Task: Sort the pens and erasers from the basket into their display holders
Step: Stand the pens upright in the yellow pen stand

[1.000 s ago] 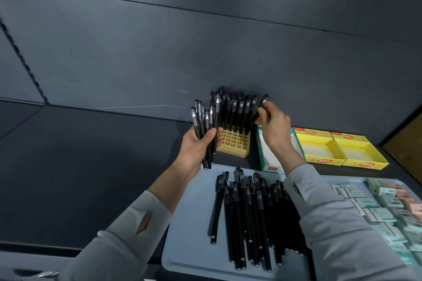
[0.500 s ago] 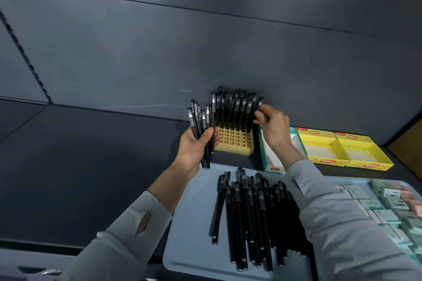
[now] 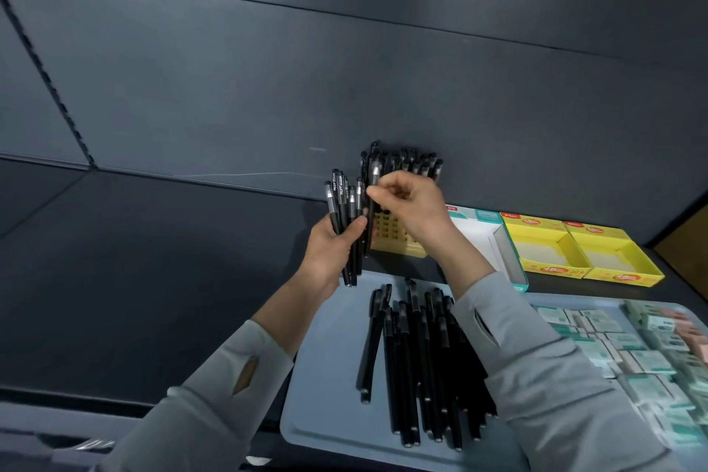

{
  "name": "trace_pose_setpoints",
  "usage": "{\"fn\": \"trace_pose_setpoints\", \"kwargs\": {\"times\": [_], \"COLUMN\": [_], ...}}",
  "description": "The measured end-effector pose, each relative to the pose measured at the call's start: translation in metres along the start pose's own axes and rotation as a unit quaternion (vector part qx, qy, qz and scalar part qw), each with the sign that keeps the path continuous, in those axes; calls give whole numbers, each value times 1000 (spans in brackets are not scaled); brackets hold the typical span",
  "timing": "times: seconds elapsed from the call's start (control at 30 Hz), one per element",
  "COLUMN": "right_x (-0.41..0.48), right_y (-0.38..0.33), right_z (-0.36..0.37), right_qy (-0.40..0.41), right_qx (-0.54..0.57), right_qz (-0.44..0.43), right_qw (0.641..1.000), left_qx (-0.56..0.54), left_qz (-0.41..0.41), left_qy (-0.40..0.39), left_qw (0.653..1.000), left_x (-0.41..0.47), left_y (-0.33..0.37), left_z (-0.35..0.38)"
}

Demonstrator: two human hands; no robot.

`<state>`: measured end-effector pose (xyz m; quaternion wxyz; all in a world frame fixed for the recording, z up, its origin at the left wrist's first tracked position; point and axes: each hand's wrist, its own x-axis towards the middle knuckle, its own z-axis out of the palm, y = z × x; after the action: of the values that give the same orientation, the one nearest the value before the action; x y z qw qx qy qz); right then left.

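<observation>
Black single pen (image 3: 374,172): pinched near its top by the right fingertips (image 3: 377,195), upright, cap end up.
Right hand (image 3: 410,205): thumb and forefinger closed on that pen, other fingers curled loosely behind; it hangs in front of the pen holder.
Left hand (image 3: 332,241): fingers and thumb wrapped round a bundle of pens (image 3: 342,203), fanned and upright, just beside the single pen; whether the two touch, I cannot tell.
Pen holder (image 3: 396,238): yellow block with a grid of holes, toward the far edge of the table (image 3: 153,261); the back rows carry standing pens (image 3: 415,164), the front holes show bare.
Basket (image 3: 329,431): blue-grey, shallow, at the table's near edge; loose pens (image 3: 413,356) lie in its left half, erasers (image 3: 632,353) fill its right half.
Eraser boxes: a teal-edged box (image 3: 483,238) and two yellow boxes (image 3: 546,249) sit right of the holder, apparently with no erasers in them.
Step in hand: by my judgement, feeding pens singly from the bundle into the holder; erasers not yet begun.
Next move: likely calls for lining the pen's lower tip over a free front hole and lowering it straight, without knocking the standing ones.
</observation>
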<state>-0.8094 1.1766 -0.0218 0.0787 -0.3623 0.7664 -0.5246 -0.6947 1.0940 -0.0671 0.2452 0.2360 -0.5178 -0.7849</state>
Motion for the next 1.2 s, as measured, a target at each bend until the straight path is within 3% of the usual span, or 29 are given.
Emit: {"fn": "trace_pose_setpoints", "kwargs": {"times": [0.1,0.23,0.43,0.63,0.9,1.07,1.2], "right_x": [6,9,13,22,23,21,17], "right_y": [3,10,12,8,8,14,16], "right_z": [-6,-2,22,27,27,26,26], "right_qy": [77,139,141,144,131,113,109], "right_qx": [34,-29,-106,-189,-174,-232,-182], "right_qz": [28,1,-61,-94,-95,-72,-56], "right_qw": [996,990,982,967,971,963,976], "left_qx": [-52,-89,-65,-55,-50,-56,-58], "left_qz": [-1,-2,27,15,14,14,13], "left_qy": [58,89,47,61,46,42,36], "left_qw": [997,992,996,997,998,997,998], "left_x": [2,5,5,10,9,8,6], "left_y": [5,10,10,7,3,3,5], "left_z": [-14,-29,-29,-34,-33,-29,-27]}}
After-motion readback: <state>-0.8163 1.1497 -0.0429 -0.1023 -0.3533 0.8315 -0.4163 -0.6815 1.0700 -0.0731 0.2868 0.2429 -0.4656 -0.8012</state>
